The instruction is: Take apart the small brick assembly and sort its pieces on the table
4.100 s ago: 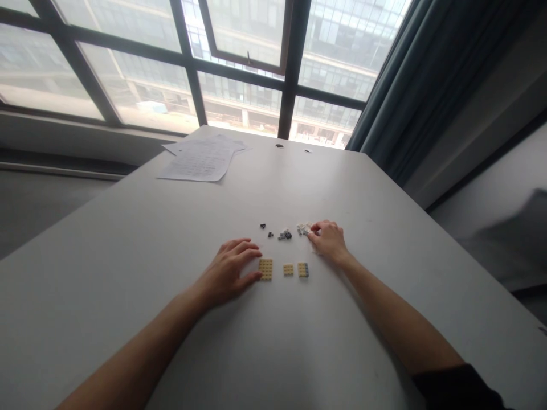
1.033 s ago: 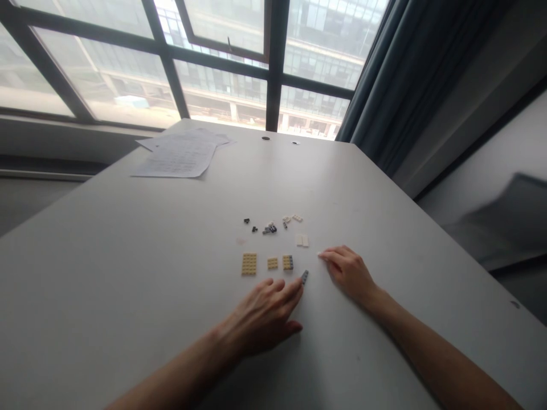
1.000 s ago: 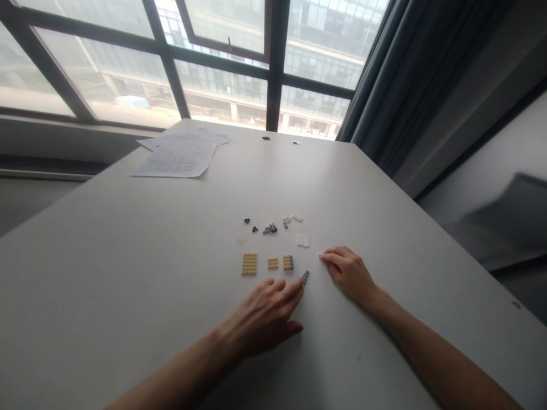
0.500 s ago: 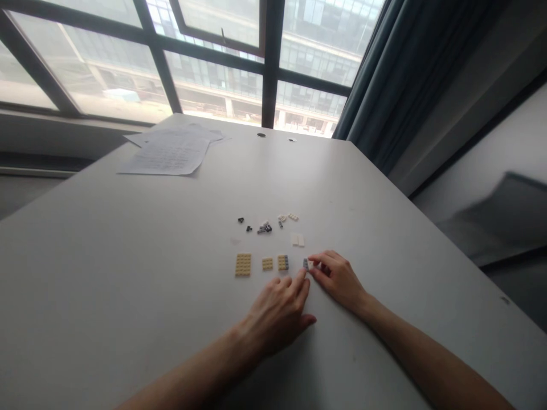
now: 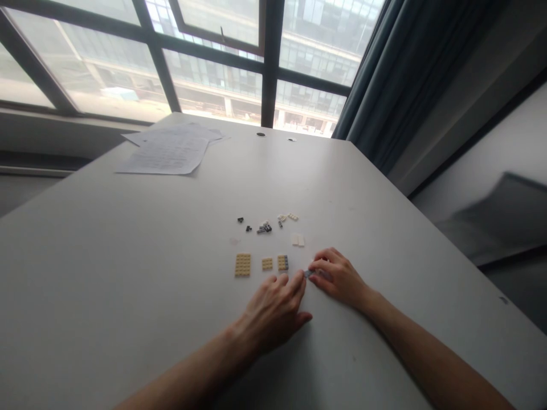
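Note:
My left hand (image 5: 276,310) lies flat on the white table (image 5: 128,256), fingers stretched toward a small grey brick (image 5: 307,274). My right hand (image 5: 337,277) pinches that grey brick at its fingertips, low on the table. Just beyond lie a row of tan plates: a large one (image 5: 243,265), a small one (image 5: 267,263) and one with a grey strip (image 5: 282,262). Two white tiles (image 5: 298,240) sit behind my right hand. Farther back lie small white pieces (image 5: 288,217), grey pieces (image 5: 264,228) and black bits (image 5: 244,224).
Printed paper sheets (image 5: 168,149) lie at the far left of the table near the window. Two small holes (image 5: 261,135) mark the table's far edge. A dark curtain (image 5: 410,74) hangs at the right.
My right hand came in from the far pieces toward me and closed on the grey brick lying by my left fingertips. My left hand left the large tan plate and moved right.

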A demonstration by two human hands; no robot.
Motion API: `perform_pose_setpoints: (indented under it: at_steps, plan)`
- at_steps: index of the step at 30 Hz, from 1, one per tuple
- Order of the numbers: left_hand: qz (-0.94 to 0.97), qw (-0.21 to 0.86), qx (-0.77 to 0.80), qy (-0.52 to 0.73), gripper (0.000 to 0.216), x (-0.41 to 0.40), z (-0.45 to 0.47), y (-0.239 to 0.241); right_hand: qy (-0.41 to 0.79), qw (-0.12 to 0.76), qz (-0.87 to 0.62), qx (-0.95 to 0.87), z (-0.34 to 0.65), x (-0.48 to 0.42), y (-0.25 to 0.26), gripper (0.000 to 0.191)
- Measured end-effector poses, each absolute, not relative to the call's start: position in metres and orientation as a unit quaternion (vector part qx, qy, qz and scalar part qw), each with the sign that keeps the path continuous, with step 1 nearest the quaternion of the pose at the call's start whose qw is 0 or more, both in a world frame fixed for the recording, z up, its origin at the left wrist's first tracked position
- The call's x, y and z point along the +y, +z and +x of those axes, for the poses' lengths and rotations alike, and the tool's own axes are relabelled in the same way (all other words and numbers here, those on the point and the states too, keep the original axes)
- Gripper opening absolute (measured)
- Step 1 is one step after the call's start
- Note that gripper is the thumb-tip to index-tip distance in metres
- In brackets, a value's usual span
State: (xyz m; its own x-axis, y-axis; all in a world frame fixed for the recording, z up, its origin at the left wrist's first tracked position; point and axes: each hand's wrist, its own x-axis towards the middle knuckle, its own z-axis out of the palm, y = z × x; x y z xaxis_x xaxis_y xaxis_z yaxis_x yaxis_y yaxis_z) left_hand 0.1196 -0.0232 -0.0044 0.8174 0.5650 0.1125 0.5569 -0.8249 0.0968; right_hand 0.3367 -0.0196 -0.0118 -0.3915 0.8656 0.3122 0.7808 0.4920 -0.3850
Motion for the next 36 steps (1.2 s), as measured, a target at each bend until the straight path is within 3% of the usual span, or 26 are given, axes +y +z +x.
perform_pose_setpoints:
  at_steps: [4, 12, 31, 36]
  plan:
    - [0.947, 0.027, 0.31, 0.076, 0.057, -0.025, 0.121, -0.008, 0.115, 0.245, -0.465, -0.843, 0.337, -0.021, -0.01, 0.009]
    - [0.964, 0.039, 0.258, 0.054, 0.048, -0.028, 0.124, 0.0, 0.18, 0.26, -0.469, -0.824, 0.357, -0.018, 0.002, 0.037]
    - [0.947, 0.049, 0.308, 0.071, 0.056, -0.026, 0.123, 0.0, 0.164, 0.247, -0.472, -0.83, 0.346, -0.02, -0.004, 0.01]
    - [0.944, 0.044, 0.304, 0.123, 0.043, -0.019, 0.118, 0.001, 0.158, 0.244, -0.491, -0.821, 0.343, -0.018, -0.006, 0.028]
